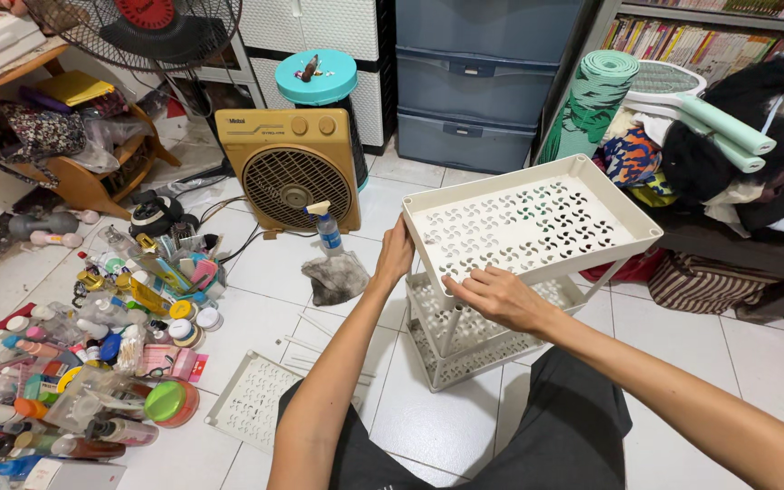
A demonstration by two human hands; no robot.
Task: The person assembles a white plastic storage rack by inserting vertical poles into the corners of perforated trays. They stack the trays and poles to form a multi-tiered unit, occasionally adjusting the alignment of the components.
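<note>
On the tiled floor (465, 426), my left hand (396, 256) gripped the corner of the white 3-tier rack (537, 227), its fingers clenched on the rim, while my right hand (499, 295) grasped the top tray's front edge.

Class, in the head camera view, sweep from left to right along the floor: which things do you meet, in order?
Heap of bottles and jars → loose perforated tray → grey rag → left hand → right hand → white tiered rack → striped bag.
</note>
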